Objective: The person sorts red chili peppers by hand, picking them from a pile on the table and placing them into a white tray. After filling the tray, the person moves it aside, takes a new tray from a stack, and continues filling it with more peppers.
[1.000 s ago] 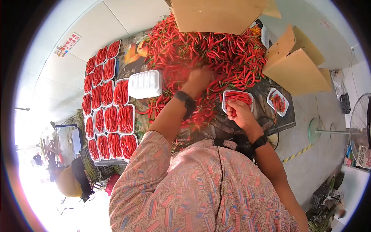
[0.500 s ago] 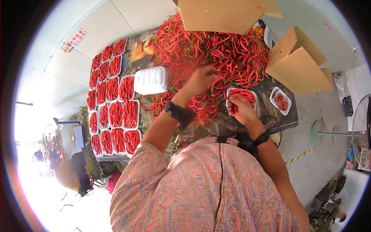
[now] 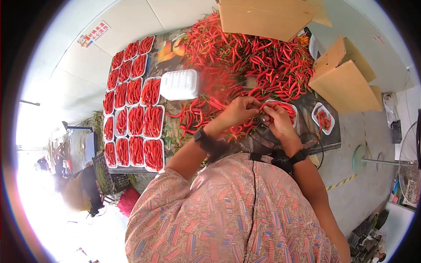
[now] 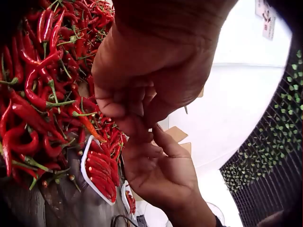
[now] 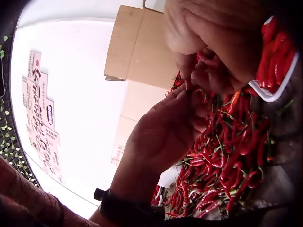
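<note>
My left hand and right hand meet fingertip to fingertip at the near edge of a big heap of red chili peppers. Between the curled fingers of the right hand shows a red chili; the rest of it is hidden by the hands. The left thumb and fingers pinch at the same spot, mostly covering what lies between them. Just beyond the right hand sits a white tray filled with chilies laid side by side, some with their stems off.
Rows of filled trays stand at the table's left. Beside them is a stack of upturned white trays. A smaller tray of chili pieces lies at right. Cardboard boxes flank the heap, and a fan stands far right.
My left hand has come out of the chili heap, moving right and toward me to meet the right hand. The right hand has stayed near the tray, its fingers turned toward the left.
</note>
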Demonstrator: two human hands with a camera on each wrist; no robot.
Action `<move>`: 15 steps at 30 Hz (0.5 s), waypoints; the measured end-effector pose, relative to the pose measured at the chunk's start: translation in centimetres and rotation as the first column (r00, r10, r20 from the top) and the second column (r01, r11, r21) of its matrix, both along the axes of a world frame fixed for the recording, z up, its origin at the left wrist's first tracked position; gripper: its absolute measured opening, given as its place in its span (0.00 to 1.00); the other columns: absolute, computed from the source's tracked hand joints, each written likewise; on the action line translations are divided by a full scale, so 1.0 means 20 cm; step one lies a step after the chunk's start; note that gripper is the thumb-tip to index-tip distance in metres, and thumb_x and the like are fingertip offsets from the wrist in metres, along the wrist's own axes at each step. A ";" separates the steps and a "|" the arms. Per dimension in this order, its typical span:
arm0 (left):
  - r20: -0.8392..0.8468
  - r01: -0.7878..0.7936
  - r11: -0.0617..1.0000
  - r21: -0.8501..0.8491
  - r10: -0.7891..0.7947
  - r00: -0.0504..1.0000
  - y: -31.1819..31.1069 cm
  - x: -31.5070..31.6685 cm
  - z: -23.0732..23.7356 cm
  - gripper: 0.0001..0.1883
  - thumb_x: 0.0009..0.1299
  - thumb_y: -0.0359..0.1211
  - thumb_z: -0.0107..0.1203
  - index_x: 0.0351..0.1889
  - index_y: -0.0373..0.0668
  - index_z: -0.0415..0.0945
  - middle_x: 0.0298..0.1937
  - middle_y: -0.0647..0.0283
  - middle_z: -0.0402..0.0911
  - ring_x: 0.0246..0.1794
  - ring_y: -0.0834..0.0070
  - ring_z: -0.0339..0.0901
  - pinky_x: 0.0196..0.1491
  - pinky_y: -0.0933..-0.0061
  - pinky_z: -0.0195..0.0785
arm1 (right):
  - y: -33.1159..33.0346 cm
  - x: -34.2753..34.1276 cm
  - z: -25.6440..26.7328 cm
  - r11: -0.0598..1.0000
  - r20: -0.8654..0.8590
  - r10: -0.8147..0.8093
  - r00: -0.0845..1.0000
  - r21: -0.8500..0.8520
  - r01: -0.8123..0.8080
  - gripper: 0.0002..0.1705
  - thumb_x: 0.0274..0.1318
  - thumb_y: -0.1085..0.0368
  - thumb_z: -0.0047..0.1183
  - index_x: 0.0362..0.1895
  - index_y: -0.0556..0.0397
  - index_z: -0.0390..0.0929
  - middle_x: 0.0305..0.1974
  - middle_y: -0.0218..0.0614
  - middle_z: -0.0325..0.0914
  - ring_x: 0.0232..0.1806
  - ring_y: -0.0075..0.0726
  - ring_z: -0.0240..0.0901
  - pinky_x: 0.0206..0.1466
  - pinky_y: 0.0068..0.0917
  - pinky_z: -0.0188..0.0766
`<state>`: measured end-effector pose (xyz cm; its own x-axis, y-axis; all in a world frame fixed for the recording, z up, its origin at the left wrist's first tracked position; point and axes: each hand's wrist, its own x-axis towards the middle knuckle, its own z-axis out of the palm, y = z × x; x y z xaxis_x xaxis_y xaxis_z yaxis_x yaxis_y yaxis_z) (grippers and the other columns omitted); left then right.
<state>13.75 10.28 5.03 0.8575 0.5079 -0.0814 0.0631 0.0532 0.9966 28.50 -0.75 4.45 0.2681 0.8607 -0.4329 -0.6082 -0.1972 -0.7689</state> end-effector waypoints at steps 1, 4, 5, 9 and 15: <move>-0.061 0.001 0.999 0.050 0.002 0.998 0.00 -0.01 0.02 0.11 0.64 0.27 0.56 0.44 0.36 0.76 0.36 0.65 0.80 0.36 0.80 0.77 0.37 0.76 0.72 | 0.00 0.00 0.00 1.000 0.000 0.005 1.000 -0.010 -0.005 0.08 0.58 0.68 0.55 0.42 0.50 0.72 0.28 0.23 0.70 0.23 0.18 0.62 0.24 0.18 0.55; -0.155 -0.004 0.990 0.141 0.026 0.988 0.00 -0.01 0.00 0.12 0.63 0.27 0.56 0.45 0.37 0.77 0.35 0.64 0.80 0.33 0.79 0.78 0.34 0.76 0.71 | -0.01 0.01 -0.01 1.000 0.055 0.030 0.998 0.006 -0.030 0.08 0.57 0.70 0.56 0.41 0.51 0.72 0.27 0.22 0.70 0.22 0.17 0.61 0.23 0.17 0.54; -0.184 -0.011 0.983 0.185 0.045 0.982 0.00 -0.01 -0.01 0.12 0.63 0.28 0.56 0.45 0.38 0.77 0.33 0.63 0.81 0.31 0.79 0.78 0.33 0.75 0.71 | -0.01 0.01 -0.01 0.998 0.113 0.045 0.993 0.033 -0.049 0.08 0.56 0.71 0.56 0.40 0.52 0.73 0.26 0.22 0.71 0.22 0.16 0.61 0.23 0.16 0.55; -0.213 -0.061 0.942 0.330 0.137 0.967 -0.02 0.03 0.01 0.12 0.64 0.29 0.55 0.46 0.38 0.77 0.29 0.63 0.81 0.27 0.78 0.78 0.30 0.74 0.71 | 0.02 -0.04 0.01 0.997 0.559 -0.067 0.826 0.071 0.032 0.05 0.55 0.72 0.56 0.37 0.54 0.75 0.25 0.23 0.72 0.23 0.14 0.63 0.24 0.15 0.57; -0.104 0.133 0.983 -0.125 -0.147 0.984 0.06 -0.03 -0.06 0.11 0.65 0.31 0.52 0.41 0.37 0.80 0.28 0.55 0.82 0.24 0.71 0.81 0.32 0.69 0.74 | 0.01 -0.02 0.13 0.967 0.731 -0.202 0.652 0.254 0.015 0.02 0.56 0.71 0.54 0.34 0.55 0.75 0.25 0.25 0.72 0.23 0.14 0.62 0.24 0.16 0.58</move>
<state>13.12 11.46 3.81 0.9014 0.3648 -0.2331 0.1895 0.1515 0.9701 28.15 -0.52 7.07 0.5162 0.8449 0.1402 0.1835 0.0508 -0.9817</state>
